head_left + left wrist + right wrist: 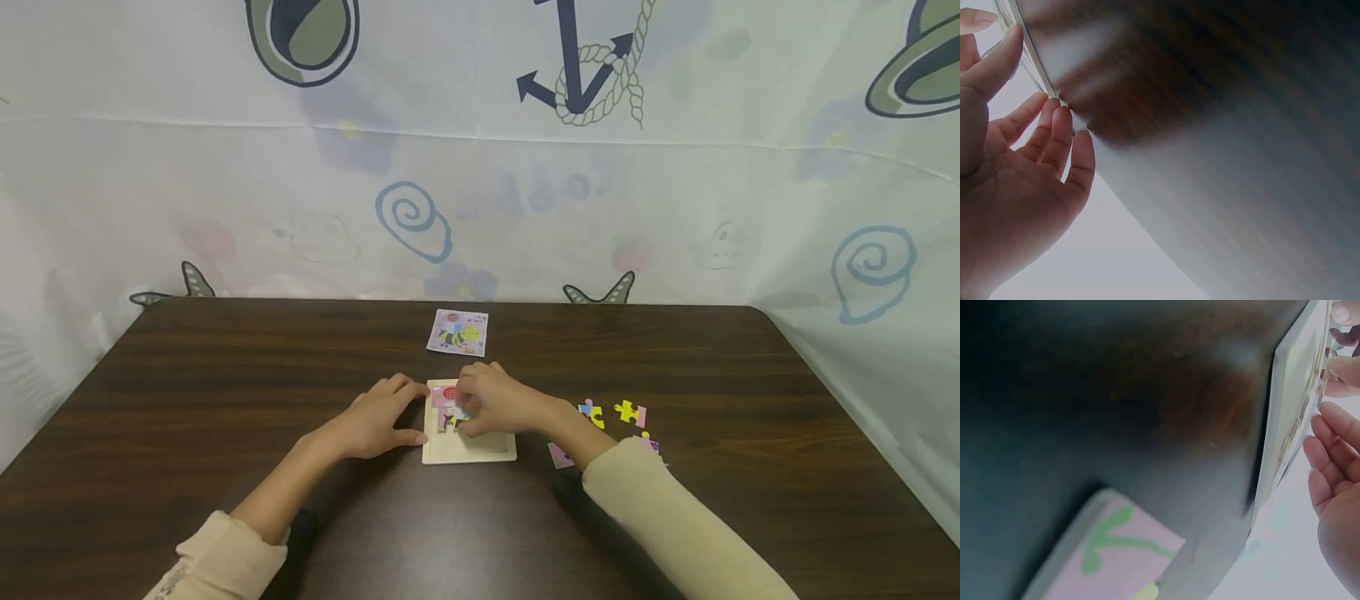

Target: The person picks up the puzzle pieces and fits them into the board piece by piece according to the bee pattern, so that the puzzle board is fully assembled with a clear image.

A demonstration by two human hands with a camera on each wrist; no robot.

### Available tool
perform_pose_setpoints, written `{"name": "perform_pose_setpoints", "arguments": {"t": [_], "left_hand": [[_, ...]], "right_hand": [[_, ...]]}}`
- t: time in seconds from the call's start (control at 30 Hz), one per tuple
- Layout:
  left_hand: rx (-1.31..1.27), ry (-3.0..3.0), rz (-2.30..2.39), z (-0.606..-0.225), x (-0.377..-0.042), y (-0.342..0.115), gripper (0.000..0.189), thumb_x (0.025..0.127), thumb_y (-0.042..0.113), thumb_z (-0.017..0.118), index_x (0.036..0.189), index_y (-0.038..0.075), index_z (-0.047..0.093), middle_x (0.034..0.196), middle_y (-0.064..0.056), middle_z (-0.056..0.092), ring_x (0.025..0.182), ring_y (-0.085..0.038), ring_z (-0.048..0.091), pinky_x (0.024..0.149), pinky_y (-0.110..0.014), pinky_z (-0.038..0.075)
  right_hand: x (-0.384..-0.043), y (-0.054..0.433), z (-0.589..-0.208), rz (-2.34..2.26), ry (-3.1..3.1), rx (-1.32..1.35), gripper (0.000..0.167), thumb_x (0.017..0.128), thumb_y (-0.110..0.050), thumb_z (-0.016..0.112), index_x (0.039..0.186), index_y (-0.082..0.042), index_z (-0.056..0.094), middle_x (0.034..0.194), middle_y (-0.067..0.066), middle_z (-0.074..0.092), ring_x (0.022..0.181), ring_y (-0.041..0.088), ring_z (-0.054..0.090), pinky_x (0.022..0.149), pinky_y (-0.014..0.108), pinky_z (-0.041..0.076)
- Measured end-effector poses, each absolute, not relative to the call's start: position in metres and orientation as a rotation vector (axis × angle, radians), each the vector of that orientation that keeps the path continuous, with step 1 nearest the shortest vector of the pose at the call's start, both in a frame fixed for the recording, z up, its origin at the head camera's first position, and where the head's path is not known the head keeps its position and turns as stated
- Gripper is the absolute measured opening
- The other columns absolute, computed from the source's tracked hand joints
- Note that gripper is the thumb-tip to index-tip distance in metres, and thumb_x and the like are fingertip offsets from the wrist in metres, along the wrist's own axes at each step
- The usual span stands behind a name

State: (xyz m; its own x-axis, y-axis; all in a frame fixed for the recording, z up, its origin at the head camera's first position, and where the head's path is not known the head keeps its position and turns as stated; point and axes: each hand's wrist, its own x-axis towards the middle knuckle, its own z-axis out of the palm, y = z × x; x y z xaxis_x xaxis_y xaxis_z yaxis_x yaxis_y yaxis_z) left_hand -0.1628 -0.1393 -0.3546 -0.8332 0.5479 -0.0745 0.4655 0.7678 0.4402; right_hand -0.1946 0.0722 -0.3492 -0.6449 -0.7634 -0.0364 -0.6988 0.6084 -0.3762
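A pale wooden puzzle tray [480, 451] lies on the dark table, with pink puzzle pieces [442, 397] in its upper left part. My left hand [377, 419] rests beside the tray's left edge; thumb and index finger touch it, spread apart. My right hand [495, 402] is over the middle of the tray, its curled fingers pinching a puzzle piece [463, 413] that they mostly cover. In the right wrist view, the fingers of the right hand [1341, 444] are at the far side of the tray [1282, 406]. The left wrist view shows the left hand [1029, 156] along the tray's edge.
Several loose puzzle pieces [630, 412] lie right of the tray, some partly hidden by my right forearm. A square picture card with a bee [458, 332] lies behind the tray. A printed white cloth [480, 167] hangs behind the table [225, 367].
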Motion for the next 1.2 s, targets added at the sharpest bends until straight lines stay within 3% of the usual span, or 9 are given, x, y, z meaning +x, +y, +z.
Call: {"name": "perform_pose_setpoints", "arguments": {"t": [1.2], "left_hand": [[0.824, 2.756, 0.624, -0.3550, -0.1639, -0.1406, 0.057, 0.080, 0.030, 0.070, 0.126, 0.003, 0.048, 0.117, -0.012, 0.048, 0.109, -0.032, 0.044, 0.085, -0.053, 0.038]], "right_hand": [[-0.1926, 0.0633, -0.3471, -0.455, 2.647, -1.125, 0.024, 0.075, -0.022, 0.074, 0.094, -0.011, 0.064, 0.094, -0.003, 0.053, 0.091, 0.014, 0.044, 0.076, 0.032, 0.028]]}}
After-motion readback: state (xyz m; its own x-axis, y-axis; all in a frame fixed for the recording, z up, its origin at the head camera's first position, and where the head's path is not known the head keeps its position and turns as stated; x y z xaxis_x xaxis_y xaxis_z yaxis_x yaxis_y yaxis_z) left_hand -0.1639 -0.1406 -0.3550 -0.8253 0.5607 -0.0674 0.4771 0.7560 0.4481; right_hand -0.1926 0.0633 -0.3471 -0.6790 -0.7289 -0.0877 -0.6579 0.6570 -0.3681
